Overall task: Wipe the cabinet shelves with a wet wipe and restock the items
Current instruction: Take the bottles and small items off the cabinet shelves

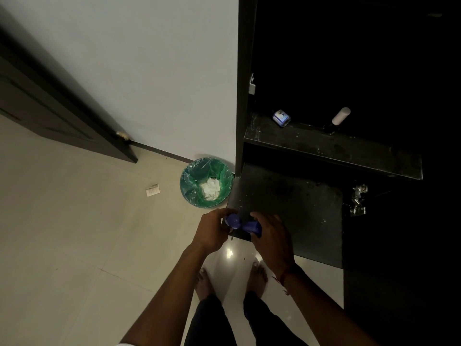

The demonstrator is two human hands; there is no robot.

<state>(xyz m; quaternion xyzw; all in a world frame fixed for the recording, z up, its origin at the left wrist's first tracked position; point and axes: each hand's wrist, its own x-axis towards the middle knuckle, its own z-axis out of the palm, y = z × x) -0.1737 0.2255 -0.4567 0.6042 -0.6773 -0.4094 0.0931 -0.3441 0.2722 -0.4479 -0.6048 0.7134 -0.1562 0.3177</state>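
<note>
Cabinet shelves [324,148] stand dark and open on the right, the upper one carrying a small jar [281,117] and a white-capped tube [339,117], a little apart. At the lower shelf [287,208] corner, the left hand [212,229] curls round one end of a blue bottle [243,224] and the right hand [272,236] grips the other end. Just beside the cabinet, a green-lined bin [185,188] holds crumpled white wipes [210,188]; a paper scrap [152,189] lies on the floor [74,221]

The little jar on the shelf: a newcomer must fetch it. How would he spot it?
Find the dark cabinet right of the white wall, then its higher speckled shelf. The jar is the left of two items there: squat, blue-and-white label, unlike the slim white-capped bottle.
</note>
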